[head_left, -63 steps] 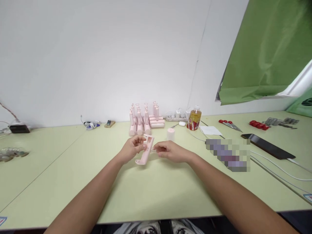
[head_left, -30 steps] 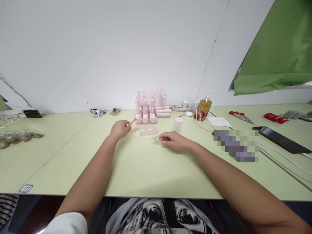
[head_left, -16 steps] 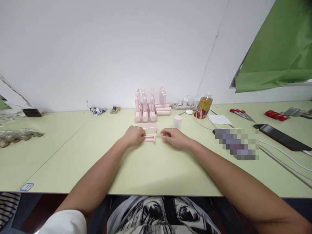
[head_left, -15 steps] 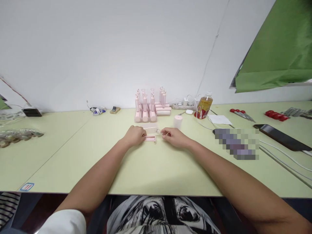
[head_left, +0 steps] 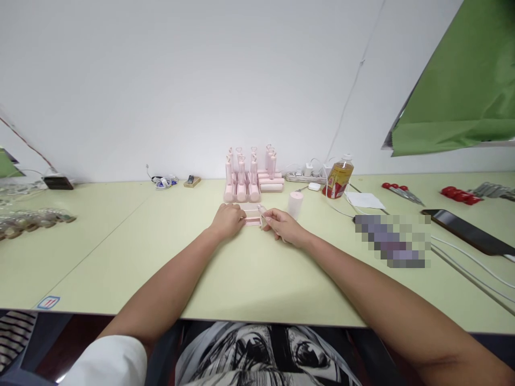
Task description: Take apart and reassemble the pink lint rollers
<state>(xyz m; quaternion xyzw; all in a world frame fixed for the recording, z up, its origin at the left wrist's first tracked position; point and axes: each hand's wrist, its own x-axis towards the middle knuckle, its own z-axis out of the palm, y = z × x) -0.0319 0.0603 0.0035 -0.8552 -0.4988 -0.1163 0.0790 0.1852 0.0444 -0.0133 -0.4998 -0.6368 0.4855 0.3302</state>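
Two hands are working over one pale green table (head_left: 273,287). The left hand (head_left: 228,220) is keeping its fingers closed around the left end of one pink tray (head_left: 253,221), which is sitting low, between the two hands. The right hand (head_left: 284,226) is pinching one small clear piece (head_left: 261,208), with its fingertips together on it, just above the tray's right end. One clear box (head_left: 247,206) is lying just behind the tray. One pale pink cylinder (head_left: 295,201) is standing near the right hand, not touching it.

Farther back, a bunch of pink tubes (head_left: 241,182) is sitting by the wall. Three are lying in front, and at least seven are standing up. To the right, one bottle (head_left: 338,178) is leaning in view, one sheet of white paper (head_left: 366,200) is lying flat, and one black phone (head_left: 466,230) is resting near the edge of the view.
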